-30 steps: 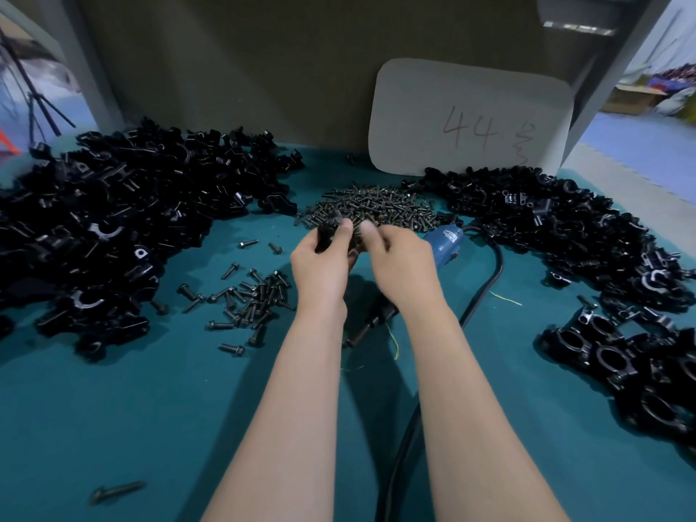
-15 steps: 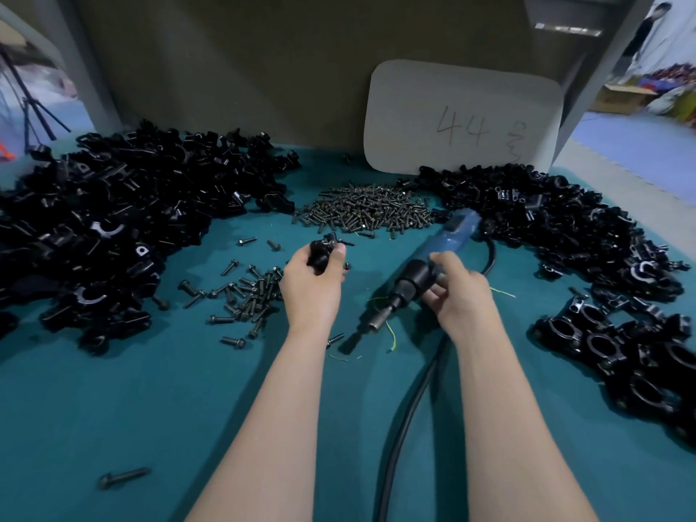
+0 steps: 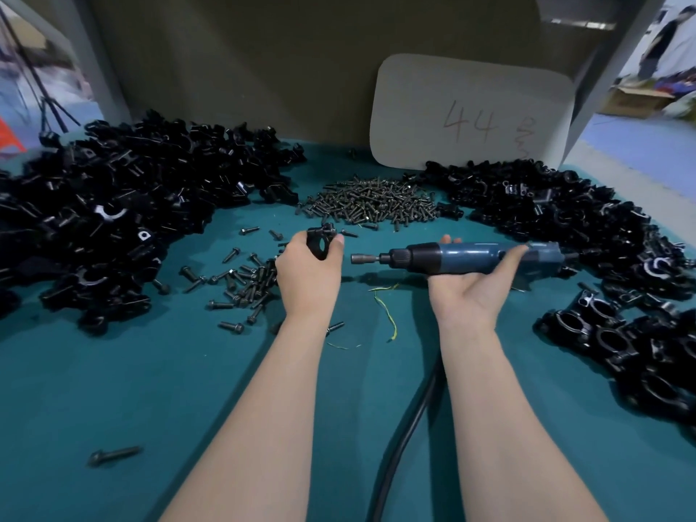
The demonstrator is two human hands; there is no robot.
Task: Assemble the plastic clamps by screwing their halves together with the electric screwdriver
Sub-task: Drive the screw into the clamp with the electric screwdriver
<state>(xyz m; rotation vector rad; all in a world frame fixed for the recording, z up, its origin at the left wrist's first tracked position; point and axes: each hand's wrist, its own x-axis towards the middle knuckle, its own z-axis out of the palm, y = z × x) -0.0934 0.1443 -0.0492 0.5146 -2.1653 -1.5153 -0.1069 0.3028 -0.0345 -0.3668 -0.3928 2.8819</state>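
Observation:
My left hand (image 3: 307, 271) grips a black plastic clamp (image 3: 320, 241) with a round bore, held just above the teal table. My right hand (image 3: 467, 292) lies palm up under the blue electric screwdriver (image 3: 463, 255), its thumb and fingers curled round the body. The tool is level, and its metal bit (image 3: 363, 258) points left at the clamp, a short gap away. Its black cable (image 3: 406, 435) runs down between my forearms.
A big heap of black clamp halves (image 3: 113, 220) fills the left side and another (image 3: 546, 209) the right rear. Assembled clamps (image 3: 621, 344) lie at the right. A screw pile (image 3: 371, 205) sits behind my hands, loose bolts (image 3: 241, 284) to the left. A white card (image 3: 470, 114) leans at the back.
My right hand left the clamp, took the screwdriver off the table and lifted it level, bit toward the clamp. My left hand kept the clamp and drew it nearer.

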